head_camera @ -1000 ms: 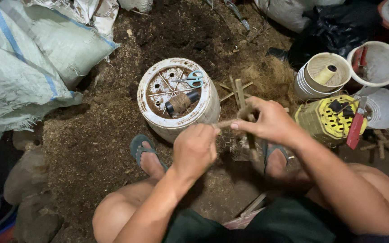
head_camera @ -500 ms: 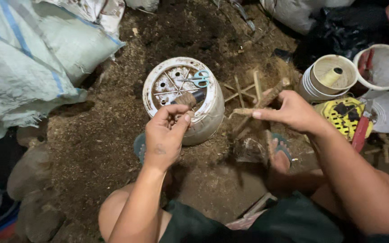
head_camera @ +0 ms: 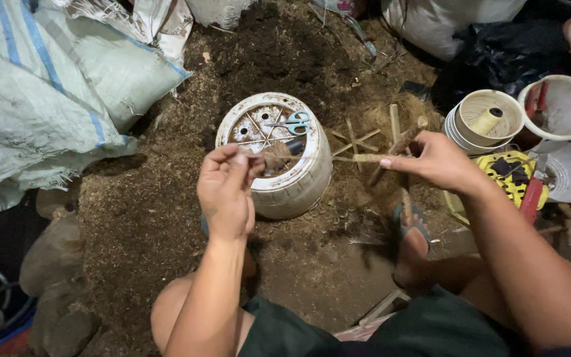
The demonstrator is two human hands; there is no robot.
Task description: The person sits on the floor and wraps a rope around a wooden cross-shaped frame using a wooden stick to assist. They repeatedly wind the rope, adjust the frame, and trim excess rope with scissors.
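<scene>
Near: seated person, bare knees at 6 o'clock, sandalled foot point(head_camera: 410, 228) on the sawdust-covered floor point(head_camera: 133, 218). Left hand point(head_camera: 227, 192) raised at centre, fingers point(head_camera: 236, 158) pressed together, pinching what looks like a thin thread end, too fine to be sure. Right hand point(head_camera: 441, 162) at 3 o'clock, fingers pinching a short brown wooden stick point(head_camera: 365, 158) held level, tip toward 9 o'clock. Judgement: to do this well, keep the stick steady and the thread taut between both hands, so any wrap lands tight. Farther: overturned white plastic bucket point(head_camera: 285, 188) just beyond the left hand, blue-handled scissors point(head_camera: 292, 123) lying on its base. Crossed bamboo stick frames point(head_camera: 358, 140) at 1 o'clock. Round white tub with a spool of pale twine point(head_camera: 487, 119) at 2 o'clock, yellow perforated plastic basket point(head_camera: 513, 175) beside it. Against half a second ago: left hand has lifted higher and away from the stick, right hand about the same
</scene>
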